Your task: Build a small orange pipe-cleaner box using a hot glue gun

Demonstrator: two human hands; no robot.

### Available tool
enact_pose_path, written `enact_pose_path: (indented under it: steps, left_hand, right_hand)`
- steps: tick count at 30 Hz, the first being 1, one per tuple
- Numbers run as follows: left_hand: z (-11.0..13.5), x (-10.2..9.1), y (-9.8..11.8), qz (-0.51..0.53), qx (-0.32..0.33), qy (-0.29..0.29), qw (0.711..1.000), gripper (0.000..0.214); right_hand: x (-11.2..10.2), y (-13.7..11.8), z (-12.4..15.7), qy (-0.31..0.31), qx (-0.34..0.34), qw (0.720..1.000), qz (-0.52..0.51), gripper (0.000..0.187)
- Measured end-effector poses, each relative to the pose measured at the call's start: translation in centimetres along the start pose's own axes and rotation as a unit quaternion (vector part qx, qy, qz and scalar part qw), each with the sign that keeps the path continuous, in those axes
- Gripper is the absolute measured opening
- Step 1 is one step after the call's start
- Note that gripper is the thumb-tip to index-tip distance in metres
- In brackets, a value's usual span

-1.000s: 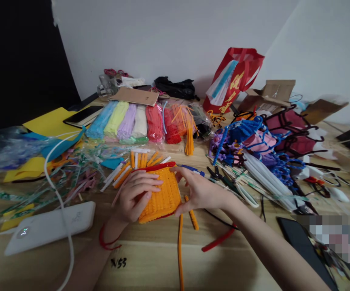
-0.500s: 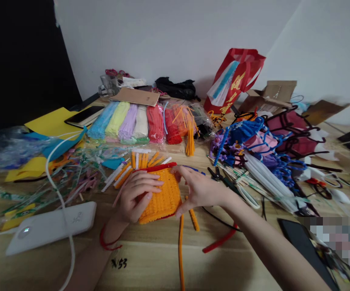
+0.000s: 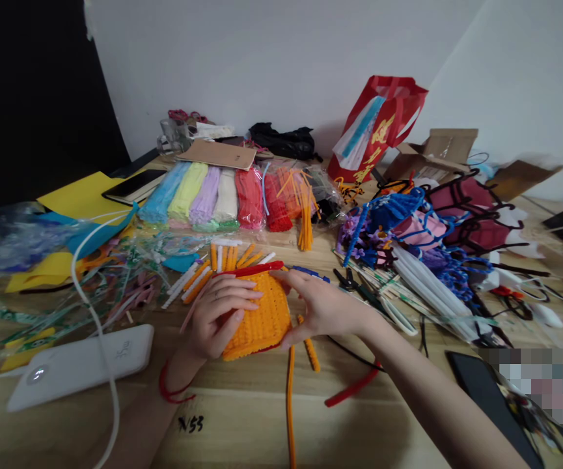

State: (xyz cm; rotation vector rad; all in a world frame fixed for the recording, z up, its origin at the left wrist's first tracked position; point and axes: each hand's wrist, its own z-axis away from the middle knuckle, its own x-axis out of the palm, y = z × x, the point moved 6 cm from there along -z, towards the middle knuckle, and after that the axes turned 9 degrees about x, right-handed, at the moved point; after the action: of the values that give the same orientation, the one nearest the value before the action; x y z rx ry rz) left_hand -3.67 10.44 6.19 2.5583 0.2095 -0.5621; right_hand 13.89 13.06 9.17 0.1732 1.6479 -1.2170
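Both hands hold an orange woven pipe-cleaner square (image 3: 265, 319) just above the wooden table (image 3: 242, 417). My left hand (image 3: 215, 316) lies over its left half, fingers curled on top. My right hand (image 3: 317, 306) grips its right edge with thumb below and fingers on the upper corner. A red pipe cleaner (image 3: 252, 269) runs along the square's top edge. A long orange pipe cleaner (image 3: 290, 404) trails from under the square toward me. A short orange piece (image 3: 310, 352) and a bent red one (image 3: 352, 389) lie beside my right wrist.
Bagged pipe cleaners in many colours (image 3: 222, 195) lie behind. A white power bank (image 3: 79, 365) with a white cable sits at the left. Woven blue, pink and maroon baskets (image 3: 432, 221) crowd the right, with a red gift bag (image 3: 376, 133), cardboard boxes (image 3: 440, 150) and black pliers (image 3: 352, 281).
Almost nothing has moved. My right fingers have shifted slightly along the square's upper right corner; the left hand stays where it was.
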Motion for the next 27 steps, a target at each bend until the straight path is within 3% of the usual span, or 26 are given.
enact_pose_path:
  steps: [4, 8, 11, 13, 14, 20, 27]
  left_hand:
    - [0.2, -0.2, 0.2, 0.001, 0.008, 0.015, 1.0, 0.023]
    - [0.7, -1.2, -0.4, -0.009, -0.011, 0.101, 0.995, 0.025]
    - [1.2, -1.7, -1.1, -0.052, -0.036, 0.159, 0.985, 0.027]
    - [1.5, -1.7, -1.7, -0.076, -0.072, 0.176, 0.979, 0.026]
    - [1.6, -1.6, -2.0, -0.084, -0.094, 0.179, 0.976, 0.025]
    - [2.0, -0.7, -3.1, -0.054, -0.176, 0.17, 0.968, 0.022]
    - [1.6, -0.4, -3.0, -0.03, -0.207, 0.148, 0.967, 0.022]
  right_hand:
    - [0.4, 0.4, 0.9, 0.002, 0.013, 1.0, -0.006, 0.101]
    - [-0.2, 0.6, 1.6, 0.015, 0.018, 0.999, -0.035, 0.095]
    - [-1.6, 0.0, 1.3, 0.083, -0.014, 0.996, -0.041, 0.054]
    - [-2.3, -0.6, 0.7, 0.127, -0.046, 0.991, -0.023, 0.02]
    - [-2.4, -0.9, 0.3, 0.135, -0.056, 0.989, -0.006, 0.012]
    - [-1.1, -1.6, -1.9, 0.105, -0.042, 0.987, 0.116, 0.014]
    - [-1.3, -1.6, -2.9, 0.038, -0.028, 0.994, 0.094, 0.015]
